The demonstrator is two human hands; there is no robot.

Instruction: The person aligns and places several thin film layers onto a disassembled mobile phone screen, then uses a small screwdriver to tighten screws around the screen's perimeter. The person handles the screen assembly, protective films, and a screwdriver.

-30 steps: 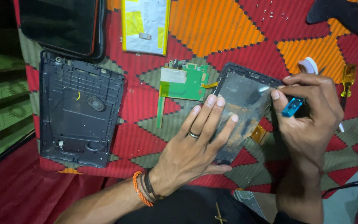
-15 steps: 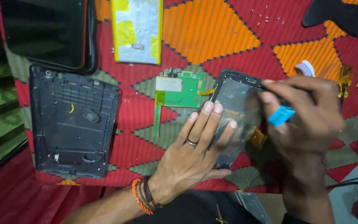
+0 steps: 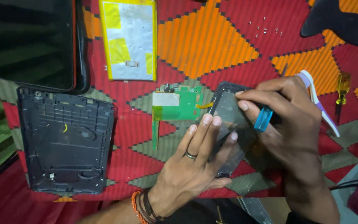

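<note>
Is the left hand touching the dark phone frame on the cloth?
Touching. The head view shows the left hand with its fingers laid flat on the dark phone frame, with no gap visible under them.

1. A dark phone frame [image 3: 228, 124], rounded at the corners with a glossy grey inner face, is laid flat and slightly tilted on a patterned red and orange cloth, just right of a green circuit board.
2. A small blue-handled tool [image 3: 263, 118] is held upright over the frame's upper right edge, its tip hidden.
</note>
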